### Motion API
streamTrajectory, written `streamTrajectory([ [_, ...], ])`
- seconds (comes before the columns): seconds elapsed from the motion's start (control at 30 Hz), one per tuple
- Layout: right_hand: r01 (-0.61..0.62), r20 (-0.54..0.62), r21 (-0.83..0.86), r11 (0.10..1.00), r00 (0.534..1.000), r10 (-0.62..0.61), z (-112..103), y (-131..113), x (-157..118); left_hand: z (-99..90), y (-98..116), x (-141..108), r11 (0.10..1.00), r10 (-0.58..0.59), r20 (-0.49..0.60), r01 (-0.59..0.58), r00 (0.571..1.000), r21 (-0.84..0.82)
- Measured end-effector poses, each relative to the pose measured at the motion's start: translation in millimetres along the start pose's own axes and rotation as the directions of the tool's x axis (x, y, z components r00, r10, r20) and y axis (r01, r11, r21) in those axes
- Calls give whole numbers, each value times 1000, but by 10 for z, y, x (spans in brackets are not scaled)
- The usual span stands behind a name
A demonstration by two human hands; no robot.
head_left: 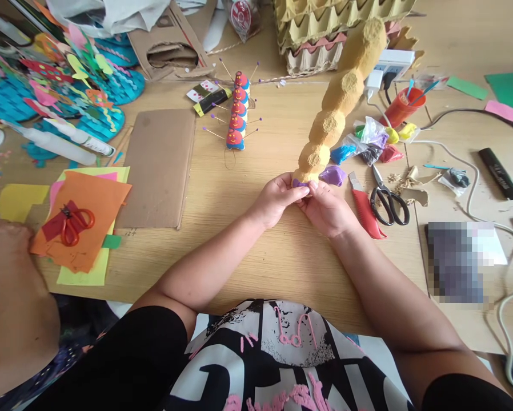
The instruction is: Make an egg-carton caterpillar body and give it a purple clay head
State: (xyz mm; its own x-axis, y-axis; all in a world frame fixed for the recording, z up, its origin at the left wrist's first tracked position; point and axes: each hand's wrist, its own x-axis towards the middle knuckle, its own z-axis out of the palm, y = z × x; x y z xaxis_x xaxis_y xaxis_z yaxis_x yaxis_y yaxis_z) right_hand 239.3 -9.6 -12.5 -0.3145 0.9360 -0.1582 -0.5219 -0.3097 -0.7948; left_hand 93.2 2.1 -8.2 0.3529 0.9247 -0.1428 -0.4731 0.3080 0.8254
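A long yellow egg-carton strip [327,127] of rounded cups slants up and away from me, its near end pinched in both hands. My left hand [276,201] is closed at the left of that end, its thumb against a bit of purple clay [299,183]. On the other side my right hand [330,209] grips the same end, thumb and fingers closed. The underside and some fingertips are hidden. Just beyond my right hand lies a purple clay packet [333,175]. A red utility knife [365,208] and black-handled scissors [387,200] rest to its right.
A painted caterpillar [238,114] with pin-like legs stands left of the strip. Cardboard [157,165], coloured paper with orange-handled pliers [73,224], and another person's arm [16,285] are at left. Stacked egg trays [314,54], an orange cup [404,107] and cables [466,165] lie behind and right.
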Motion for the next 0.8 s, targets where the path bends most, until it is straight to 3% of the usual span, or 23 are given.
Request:
streamTrajectory([
  [0.17,-14,-19,2,1000,1000,14,-2,-3,0,-42,-19,8,998,-55,7,55,998,-19],
  [0.37,-19,-56,-26,999,998,18,-12,-21,24,-121,-22,31,977,-121,13,122,993,-173],
  [0.57,-17,-41,-33,999,999,15,-11,-27,23,-86,14,45,934,-224,-29,206,974,-293],
  [0.8,26,-135,-24,999,990,-29,59,12,6,-45,18,25,916,-242,-41,215,969,-338],
])
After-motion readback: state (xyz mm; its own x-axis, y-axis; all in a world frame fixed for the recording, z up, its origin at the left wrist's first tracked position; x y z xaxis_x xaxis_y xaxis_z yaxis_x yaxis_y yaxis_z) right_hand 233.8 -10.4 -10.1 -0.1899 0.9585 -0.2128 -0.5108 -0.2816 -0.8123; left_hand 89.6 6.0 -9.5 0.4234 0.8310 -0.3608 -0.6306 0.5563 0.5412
